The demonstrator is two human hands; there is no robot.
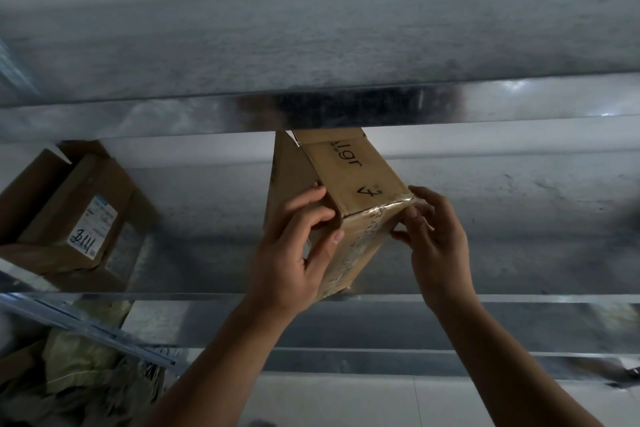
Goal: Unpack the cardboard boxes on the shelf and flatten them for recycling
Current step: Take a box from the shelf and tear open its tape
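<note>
Head view: I see box [349,191] on shelf [519,218], its long axis running from shelf front to back.
Left hand [294,253]: grips box's front-left corner.
Right hand [436,246]: pinches its taped front-right corner; both equally near.

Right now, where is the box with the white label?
In the head view, the labelled box sits far left on the metal shelf, apart from the taped box at centre.

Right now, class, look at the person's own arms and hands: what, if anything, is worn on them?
Nothing worn is visible. The left hand and right hand have no gloves, and no ring, watch or bracelet shows. The left forearm and right forearm are uncovered, with no sleeve in view.
</note>
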